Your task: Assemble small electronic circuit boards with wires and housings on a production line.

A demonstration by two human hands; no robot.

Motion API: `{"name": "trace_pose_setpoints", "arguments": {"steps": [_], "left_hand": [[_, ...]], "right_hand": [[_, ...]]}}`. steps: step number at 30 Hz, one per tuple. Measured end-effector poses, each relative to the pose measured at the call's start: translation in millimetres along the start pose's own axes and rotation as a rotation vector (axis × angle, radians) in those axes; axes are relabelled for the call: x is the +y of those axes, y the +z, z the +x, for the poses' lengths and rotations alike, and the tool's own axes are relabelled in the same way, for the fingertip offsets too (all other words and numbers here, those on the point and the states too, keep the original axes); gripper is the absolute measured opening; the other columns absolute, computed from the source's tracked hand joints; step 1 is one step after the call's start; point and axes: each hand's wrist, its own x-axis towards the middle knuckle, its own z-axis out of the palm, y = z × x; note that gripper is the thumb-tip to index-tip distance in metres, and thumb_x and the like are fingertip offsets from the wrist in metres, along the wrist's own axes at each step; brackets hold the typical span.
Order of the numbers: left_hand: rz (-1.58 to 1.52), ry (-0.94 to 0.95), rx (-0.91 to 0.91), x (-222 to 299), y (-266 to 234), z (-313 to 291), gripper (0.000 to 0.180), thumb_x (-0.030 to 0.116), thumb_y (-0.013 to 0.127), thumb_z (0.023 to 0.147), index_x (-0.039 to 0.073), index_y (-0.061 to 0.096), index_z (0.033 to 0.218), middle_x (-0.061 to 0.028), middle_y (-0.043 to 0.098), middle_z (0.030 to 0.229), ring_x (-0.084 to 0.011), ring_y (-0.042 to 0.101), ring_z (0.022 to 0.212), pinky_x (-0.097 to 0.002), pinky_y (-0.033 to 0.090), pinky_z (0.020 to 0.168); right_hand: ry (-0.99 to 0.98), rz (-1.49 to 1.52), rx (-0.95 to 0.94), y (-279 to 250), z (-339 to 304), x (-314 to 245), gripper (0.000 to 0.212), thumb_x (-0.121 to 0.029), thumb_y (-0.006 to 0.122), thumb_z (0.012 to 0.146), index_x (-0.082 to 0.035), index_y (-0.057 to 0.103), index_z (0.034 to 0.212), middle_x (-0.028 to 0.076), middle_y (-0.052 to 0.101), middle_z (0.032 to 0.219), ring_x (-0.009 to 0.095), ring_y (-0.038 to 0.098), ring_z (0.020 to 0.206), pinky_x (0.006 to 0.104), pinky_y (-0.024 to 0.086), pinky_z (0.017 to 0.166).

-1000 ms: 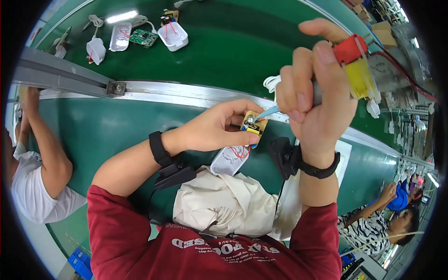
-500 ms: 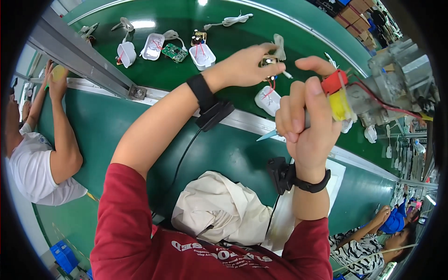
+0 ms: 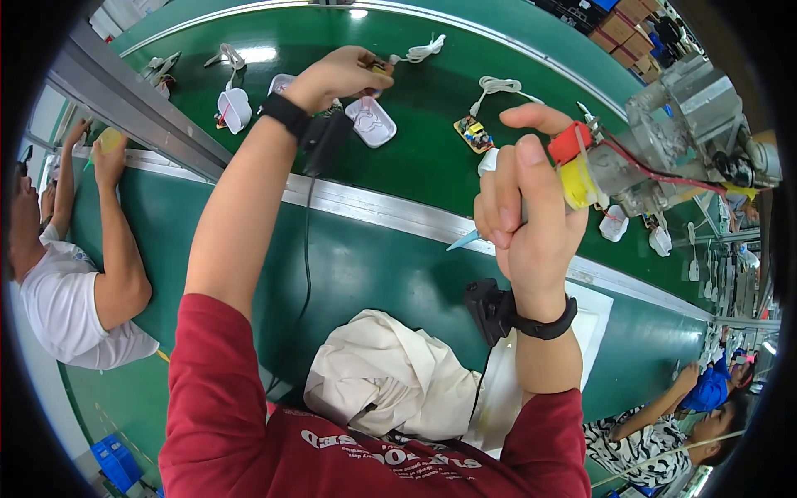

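My left hand (image 3: 344,75) is closed on the edge of a small circuit board (image 3: 380,70), mostly hidden by my fingers. A white cable (image 3: 422,51) lies beside that board. Just below it sits an open white plastic case (image 3: 371,122) with red wires. My right hand (image 3: 531,212) wraps around a glue dispenser (image 3: 585,180) with a yellow band, a red switch and a tapered blue tip (image 3: 462,240) pointing left; the index finger is lifted off. Beyond this hand lie another circuit board (image 3: 473,134) with a coiled white cable (image 3: 501,85) and a partly hidden white case (image 3: 487,161).
A bulky grey metal motor unit (image 3: 681,124) is joined to the dispenser at the right. More white cases (image 3: 235,109) stand along the green belt. A metal post (image 3: 154,91) rises at left. Off-white cloth (image 3: 394,365) lies near my body. Co-workers (image 3: 75,282) sit on both sides.
My left hand has moved left, from the board near my right hand to the one farther left. The first board now lies released on the belt. My right hand has shifted slightly left with the dispenser.
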Motion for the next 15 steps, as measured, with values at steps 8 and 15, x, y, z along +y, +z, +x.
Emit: {"name": "trace_pose_setpoints", "arguments": {"steps": [8, 15], "left_hand": [[-0.988, -0.056, -0.544, 7.7, 21.3, -100.4, 0.035, 0.021, 0.058, 0.094, -0.004, 0.053, 0.118, -0.0111, 0.064, 0.101, -0.0159, 0.065, 0.091, -0.0226, 0.055, 0.078], [-0.819, 0.026, -0.653, 14.9, 104.1, -132.5, 0.035, 0.011, 0.063, 0.09, -0.002, 0.051, 0.121, -0.0089, 0.061, 0.11, -0.0131, 0.063, 0.091, -0.023, 0.051, 0.076]], "right_hand": [[0.019, -0.017, 0.079, -5.4, 9.9, 0.2, 0.026, -0.019, 0.044, 0.099, 0.0, 0.048, 0.116, -0.002, 0.035, 0.05, 0.005, 0.027, 0.036, 0.0222, 0.022, 0.034], [0.011, -0.041, 0.079, -10.9, 18.2, 11.6, 0.022, -0.021, 0.044, 0.099, -0.002, 0.049, 0.11, -0.001, 0.034, 0.05, 0.006, 0.027, 0.036, 0.023, 0.022, 0.033]]}}
